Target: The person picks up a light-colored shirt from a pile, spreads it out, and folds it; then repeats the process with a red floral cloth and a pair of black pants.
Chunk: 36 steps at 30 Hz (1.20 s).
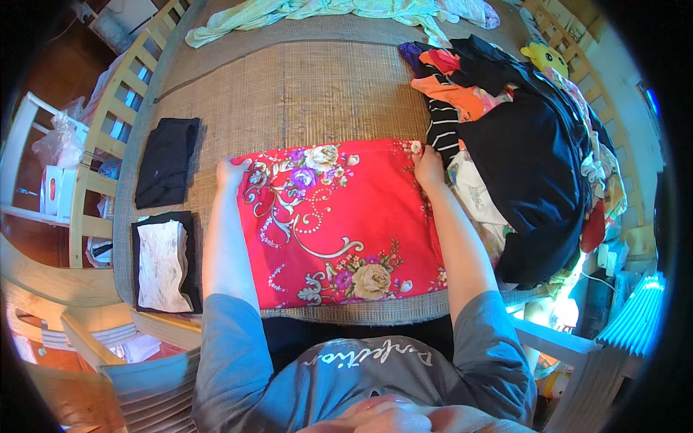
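Note:
A red floral cloth lies spread as a rectangle on the woven mat in front of me. Its print has cream roses, purple flowers and scrolls. My left hand grips the far left corner, with the thumb on top of the fabric. At the far right corner, my right hand pinches the edge, close to the clothes pile. Both forearms run along the sides of the cloth and cover parts of its side edges.
A heap of mixed clothes rises on the right. Folded black clothing and a folded white patterned garment on dark fabric lie left. A pale green sheet is at the far end. Wooden bed rails border the mat.

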{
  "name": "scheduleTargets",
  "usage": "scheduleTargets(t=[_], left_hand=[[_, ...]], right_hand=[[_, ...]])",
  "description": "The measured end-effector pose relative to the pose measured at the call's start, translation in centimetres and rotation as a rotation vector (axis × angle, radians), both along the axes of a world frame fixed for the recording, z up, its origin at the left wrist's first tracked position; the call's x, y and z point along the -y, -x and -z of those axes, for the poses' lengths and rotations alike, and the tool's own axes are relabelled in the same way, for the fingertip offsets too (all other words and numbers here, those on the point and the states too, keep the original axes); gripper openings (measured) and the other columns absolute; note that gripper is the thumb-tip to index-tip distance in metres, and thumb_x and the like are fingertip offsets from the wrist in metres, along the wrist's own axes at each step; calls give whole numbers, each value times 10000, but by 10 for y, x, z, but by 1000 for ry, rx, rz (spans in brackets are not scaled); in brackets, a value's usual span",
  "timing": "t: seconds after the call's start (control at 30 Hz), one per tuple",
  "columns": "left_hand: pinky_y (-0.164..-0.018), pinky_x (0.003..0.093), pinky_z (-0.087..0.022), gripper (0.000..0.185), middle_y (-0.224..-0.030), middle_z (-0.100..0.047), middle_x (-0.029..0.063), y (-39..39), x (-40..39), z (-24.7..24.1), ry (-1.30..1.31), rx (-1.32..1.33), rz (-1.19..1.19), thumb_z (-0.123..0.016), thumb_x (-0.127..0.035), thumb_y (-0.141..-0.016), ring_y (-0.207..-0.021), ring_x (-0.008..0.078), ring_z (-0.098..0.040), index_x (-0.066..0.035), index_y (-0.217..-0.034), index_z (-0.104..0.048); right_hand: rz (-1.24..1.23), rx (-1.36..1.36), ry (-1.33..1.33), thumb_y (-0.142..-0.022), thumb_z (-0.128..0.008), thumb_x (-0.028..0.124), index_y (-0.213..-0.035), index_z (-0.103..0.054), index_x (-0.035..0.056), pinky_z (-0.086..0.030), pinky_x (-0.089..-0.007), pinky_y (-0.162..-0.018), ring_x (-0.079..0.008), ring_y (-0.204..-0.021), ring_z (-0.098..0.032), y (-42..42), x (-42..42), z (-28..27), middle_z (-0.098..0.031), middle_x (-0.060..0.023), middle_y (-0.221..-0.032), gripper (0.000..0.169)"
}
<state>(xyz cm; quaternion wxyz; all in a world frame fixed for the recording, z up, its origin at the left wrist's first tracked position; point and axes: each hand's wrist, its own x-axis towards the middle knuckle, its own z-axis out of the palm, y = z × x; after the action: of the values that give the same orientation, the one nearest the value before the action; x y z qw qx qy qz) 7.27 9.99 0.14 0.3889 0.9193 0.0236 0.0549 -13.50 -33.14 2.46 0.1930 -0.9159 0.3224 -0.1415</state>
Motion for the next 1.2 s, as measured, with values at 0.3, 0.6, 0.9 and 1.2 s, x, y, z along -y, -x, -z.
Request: scheduleTargets(t=[0.3, 0.6, 0.9, 1.2], left_hand=[[-597, 321, -456, 209, -731, -640, 137, 6, 5, -21, 196, 11, 79, -664, -182, -736, -637, 196, -604, 14, -803, -640], [-687, 391, -461, 246, -808, -613, 131, 26, 24, -26, -470, 134, 20, -624, -305, -746, -782, 294, -585, -91, -868, -619], [-814, 472, -374, 288, -1007, -535, 103, 30, 20, -20, -598, 383, -6, -553, -263, -805, -967, 287, -495, -108, -1046, -525], [-1000, 588, -100, 565, -1401, -242, 96, 122, 102, -8, -679, 207, 293, -414, -463, -844, -1303, 268, -193, -186, -1326, -315]], right_hand=[[44, -73, 130, -821, -536, 244, -891, -492, 7, -475, -418, -691, -330, -831, -579, -14, -4, -3, -572, -189, -873, 251], [65, 20, 185, -811, -541, 265, -918, -498, 24, -467, -417, -717, -327, -857, -568, -16, -1, 7, -566, -176, -916, 267], [69, -76, 70, -827, -524, 275, -970, -495, 29, -456, -428, -735, -326, -917, -543, -25, 7, -2, -556, -174, -952, 286], [-305, -38, 349, -828, -504, 333, -1300, -319, 65, -216, -495, -1000, -274, -1274, -238, 60, -71, 9, -279, -116, -1367, 573]])
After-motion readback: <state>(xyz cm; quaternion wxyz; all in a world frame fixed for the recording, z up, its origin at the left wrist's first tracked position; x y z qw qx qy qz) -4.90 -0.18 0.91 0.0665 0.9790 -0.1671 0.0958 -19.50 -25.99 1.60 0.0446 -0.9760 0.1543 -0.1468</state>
